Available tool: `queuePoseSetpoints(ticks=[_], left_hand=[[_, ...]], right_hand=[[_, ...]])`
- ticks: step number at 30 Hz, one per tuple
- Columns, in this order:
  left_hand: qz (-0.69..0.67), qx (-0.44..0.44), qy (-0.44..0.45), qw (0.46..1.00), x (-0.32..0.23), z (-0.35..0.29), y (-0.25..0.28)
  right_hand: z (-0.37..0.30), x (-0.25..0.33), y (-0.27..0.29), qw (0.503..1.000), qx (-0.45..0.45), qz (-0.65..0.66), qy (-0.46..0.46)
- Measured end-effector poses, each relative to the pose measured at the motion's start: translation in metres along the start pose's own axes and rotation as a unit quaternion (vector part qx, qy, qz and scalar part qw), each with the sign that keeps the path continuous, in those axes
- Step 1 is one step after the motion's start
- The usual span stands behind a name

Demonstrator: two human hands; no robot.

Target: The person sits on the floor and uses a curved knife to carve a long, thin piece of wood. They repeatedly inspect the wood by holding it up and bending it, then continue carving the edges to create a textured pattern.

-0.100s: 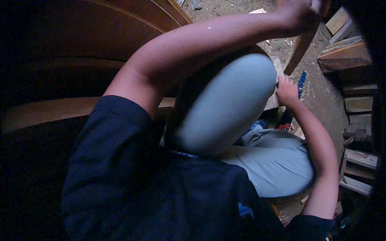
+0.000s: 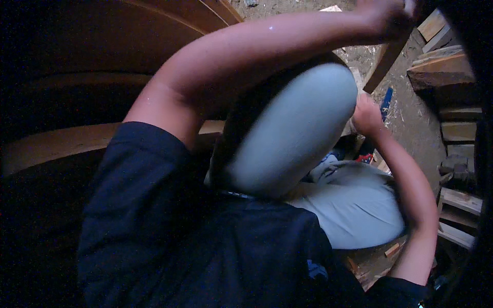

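Note:
My left hand (image 2: 390,21) is at the top right, its fingers closed around the upper part of a long brown wooden piece (image 2: 384,64). The piece slants down toward my right hand (image 2: 367,115), which is just past my raised knee. That hand's fingers are curled and partly hidden behind the knee; what they hold cannot be made out. Beside them the edge of a pale wooden board (image 2: 355,77) shows. On the ground close to the right wrist lies a saw with a blue blade (image 2: 386,100) and a red-and-black handle (image 2: 365,157), partly covered by the forearm.
Stacked wooden blocks and boards (image 2: 444,71) line the right side, with a pale wooden frame (image 2: 459,200) lower down. Shavings and offcuts (image 2: 393,250) litter the dirt floor (image 2: 411,118). Large curved wooden panels (image 2: 169,31) rise at my left. My bent legs (image 2: 292,133) fill the middle.
The view has shifted slightly. My knee now covers more of the pale board and of my right fingers. The left hand still grips the wooden piece.

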State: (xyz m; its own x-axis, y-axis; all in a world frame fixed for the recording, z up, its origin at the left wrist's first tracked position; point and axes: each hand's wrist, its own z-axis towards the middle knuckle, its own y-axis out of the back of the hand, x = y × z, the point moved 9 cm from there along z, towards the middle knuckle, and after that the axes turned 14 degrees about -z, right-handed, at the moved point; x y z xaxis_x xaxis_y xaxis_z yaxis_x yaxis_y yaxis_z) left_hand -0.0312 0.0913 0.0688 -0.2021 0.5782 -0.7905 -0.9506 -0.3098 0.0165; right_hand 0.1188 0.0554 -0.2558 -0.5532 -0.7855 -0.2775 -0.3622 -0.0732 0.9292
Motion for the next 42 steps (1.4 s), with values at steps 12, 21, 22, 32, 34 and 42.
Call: queuePoseSetpoints(ticks=[12, 21, 22, 32, 34, 42], left_hand=[[-0.189, -0.043, 0.105, 0.975, 0.062, -0.025, -0.004], [-0.255, 0.02, 0.13, 0.958, 0.061, -0.016, -0.02], [-0.233, 0.027, 0.121, 0.964, 0.057, -0.017, -0.02], [-0.24, 0.089, 0.1, 0.962, 0.041, -0.02, -0.029], [-0.208, 0.111, 0.095, 0.967, 0.037, -0.018, -0.028], [-0.277, 0.024, 0.093, 0.956, 0.0, 0.007, -0.035]], right_hand=[[-0.122, 0.086, 0.167, 0.902, 0.21, 0.339, 0.165], [-0.164, 0.218, 0.306, 0.867, -0.278, 0.22, 0.351], [-0.165, 0.242, 0.294, 0.863, -0.305, 0.189, 0.357], [-0.18, 0.294, 0.253, 0.884, -0.202, 0.164, 0.39], [-0.18, 0.295, 0.241, 0.907, -0.081, 0.209, 0.356], [-0.192, 0.266, 0.252, 0.899, -0.156, 0.281, 0.298]])
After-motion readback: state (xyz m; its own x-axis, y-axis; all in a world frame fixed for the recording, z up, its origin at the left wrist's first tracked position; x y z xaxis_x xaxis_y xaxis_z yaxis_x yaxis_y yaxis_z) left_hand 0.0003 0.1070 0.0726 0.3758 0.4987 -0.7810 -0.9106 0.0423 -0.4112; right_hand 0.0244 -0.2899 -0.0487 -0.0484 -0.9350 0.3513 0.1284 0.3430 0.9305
